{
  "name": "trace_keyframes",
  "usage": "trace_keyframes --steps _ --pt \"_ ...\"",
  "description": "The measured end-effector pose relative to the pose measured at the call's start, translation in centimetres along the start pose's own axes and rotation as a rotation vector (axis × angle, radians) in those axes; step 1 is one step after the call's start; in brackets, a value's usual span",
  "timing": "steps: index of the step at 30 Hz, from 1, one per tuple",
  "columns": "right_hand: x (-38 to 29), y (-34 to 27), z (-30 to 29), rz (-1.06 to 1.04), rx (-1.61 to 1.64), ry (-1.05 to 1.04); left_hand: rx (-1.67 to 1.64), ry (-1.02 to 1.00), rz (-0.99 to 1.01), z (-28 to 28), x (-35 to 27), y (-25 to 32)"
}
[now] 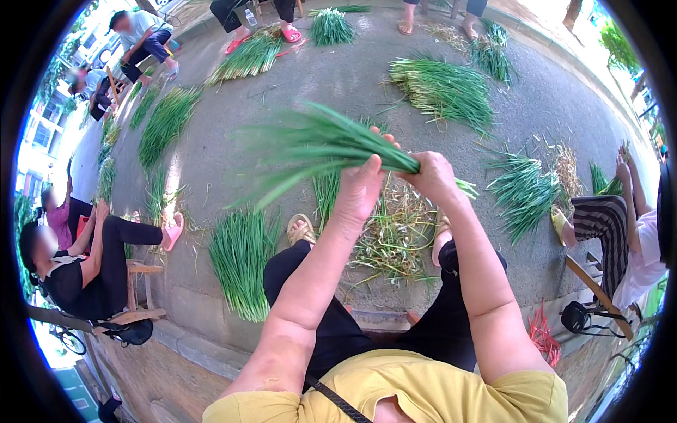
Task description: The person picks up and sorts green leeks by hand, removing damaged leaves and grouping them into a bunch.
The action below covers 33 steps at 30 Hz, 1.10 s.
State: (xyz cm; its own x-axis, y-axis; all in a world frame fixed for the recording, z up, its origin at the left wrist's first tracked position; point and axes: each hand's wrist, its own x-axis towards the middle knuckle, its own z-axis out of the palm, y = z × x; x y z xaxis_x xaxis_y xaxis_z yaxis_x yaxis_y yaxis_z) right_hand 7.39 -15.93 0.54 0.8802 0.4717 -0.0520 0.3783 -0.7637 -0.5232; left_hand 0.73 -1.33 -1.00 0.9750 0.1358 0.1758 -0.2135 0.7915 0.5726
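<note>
My right hand grips a bunch of long green chives near the base, and the pale cut ends stick out past it. The leaf tips fan out to the left and are blurred. My left hand lies around the middle of the bunch, thumb on the near side and fingertips past the far edge; whether it grips cannot be made out. Below my hands, between my sandalled feet, is a heap of withered leaves and trimmings. More chives lie beside it, partly hidden by my left arm.
A large pile of chives lies left of my leg. Further piles rest ahead and to the right. Seated people work on both sides, one on a wooden chair. Red plastic ties lie at lower right.
</note>
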Motion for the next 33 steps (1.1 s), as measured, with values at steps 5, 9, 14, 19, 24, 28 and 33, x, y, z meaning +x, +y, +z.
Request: trace_keyframes --steps 5,9,14,19,24,28,33 --pt "0.3 1.8 -3.1 0.097 -0.037 0.104 0.134 0.071 0.119 -1.2 0.0 2.4" --pt "0.1 3.6 -5.0 0.165 -0.089 0.177 0.265 0.157 0.251 -1.0 -0.2 4.7" --pt "-0.3 6.8 -5.2 0.143 -0.162 0.301 0.284 0.235 0.313 -1.1 -0.6 7.0" --pt "-0.9 7.5 -5.9 0.134 -0.201 0.341 0.467 0.297 0.354 -2.0 -0.7 8.3" --pt "-1.4 8.7 -6.0 0.076 -0.221 0.370 0.592 0.391 0.427 -1.7 -0.6 8.9" --pt "-1.6 9.3 -5.8 0.017 -0.254 0.397 0.797 0.378 0.508 -1.6 -0.5 9.2" --pt "-1.8 9.5 -5.7 -0.027 -0.304 0.411 0.994 0.357 0.605 -2.3 -1.1 9.2"
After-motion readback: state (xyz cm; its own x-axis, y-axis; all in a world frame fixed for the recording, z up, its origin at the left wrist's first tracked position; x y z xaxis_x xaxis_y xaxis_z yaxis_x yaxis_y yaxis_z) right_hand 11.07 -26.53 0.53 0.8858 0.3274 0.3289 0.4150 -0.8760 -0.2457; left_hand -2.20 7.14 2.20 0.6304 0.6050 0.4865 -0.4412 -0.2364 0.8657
